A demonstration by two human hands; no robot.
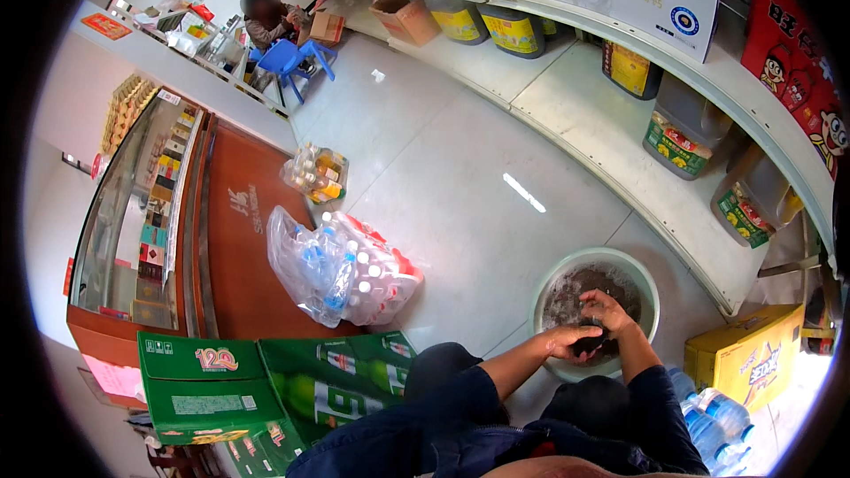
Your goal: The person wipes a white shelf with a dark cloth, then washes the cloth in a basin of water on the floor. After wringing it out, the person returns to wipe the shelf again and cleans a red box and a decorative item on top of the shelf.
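Observation:
A pale round basin (655,299) stands on the floor before me, holding murky, greyish-brown water (564,295) with foam in it. My left hand (570,344) is over the basin, its fingers curled around a small dark object (590,340), too dark to identify. Just beyond it my right hand (605,312) is bent, with wet fingers spread above the water. It is close against the dark object, but I cannot tell whether it grips it. Both forearms come from dark blue sleeves.
Bagged bottles (352,272) stand left, near a green beer carton (279,385) and a brown glass-topped counter (252,212). A low shelf (551,89) curves along the right. A yellow carton (744,352) and water bottles (717,418) are beside me. Farther off, a person sits by a blue chair (282,60).

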